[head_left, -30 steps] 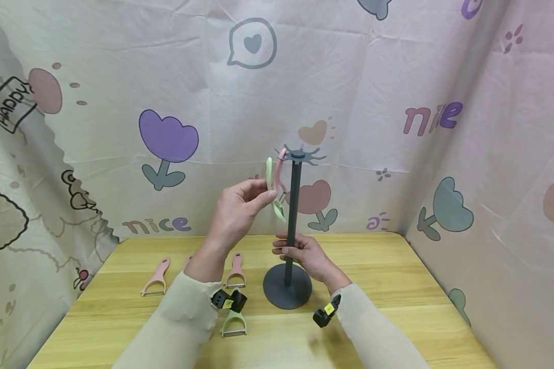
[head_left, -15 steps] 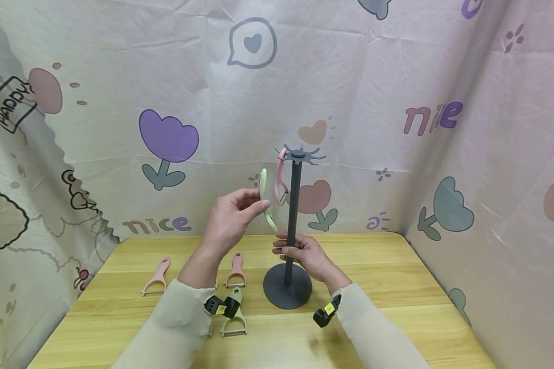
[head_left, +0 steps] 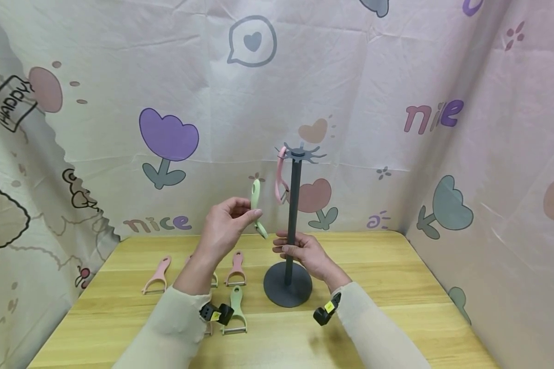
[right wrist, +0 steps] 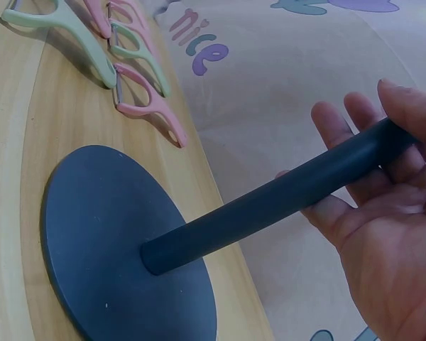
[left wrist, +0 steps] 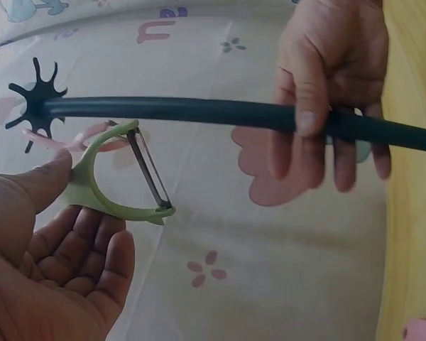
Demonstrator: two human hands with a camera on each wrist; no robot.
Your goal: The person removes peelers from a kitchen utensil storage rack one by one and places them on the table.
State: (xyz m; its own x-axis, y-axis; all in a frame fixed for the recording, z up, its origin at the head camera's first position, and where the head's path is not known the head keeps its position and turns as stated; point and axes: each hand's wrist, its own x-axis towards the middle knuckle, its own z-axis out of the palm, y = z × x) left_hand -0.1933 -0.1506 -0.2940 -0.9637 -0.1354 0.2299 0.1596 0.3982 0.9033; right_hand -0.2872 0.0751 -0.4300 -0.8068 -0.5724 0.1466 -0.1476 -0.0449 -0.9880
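My left hand (head_left: 223, 223) pinches a light green peeler (head_left: 256, 197) between thumb and fingers, left of a dark stand. The left wrist view shows that peeler's forked head and metal blade (left wrist: 149, 169) pointing away from the palm. My right hand (head_left: 307, 254) holds the stand's pole (head_left: 293, 205) low down, thumb in front and fingers behind it. The stand has a round base (head_left: 277, 294) on the table and a ring of hooks (head_left: 300, 152) at its top. A pink peeler (head_left: 279, 174) hangs from a hook on the left side.
More peelers lie on the wooden table (head_left: 374, 287) left of the stand: a pink one (head_left: 159, 277) farthest left, a pink one (head_left: 237, 269) near the base, a green one (head_left: 235, 310) in front. Others are partly hidden by my left arm. A printed curtain (head_left: 351, 77) hangs behind.
My left hand has moved down and left with the green peeler, away from the hooks and the hanging pink peeler. My right hand stays on the pole.
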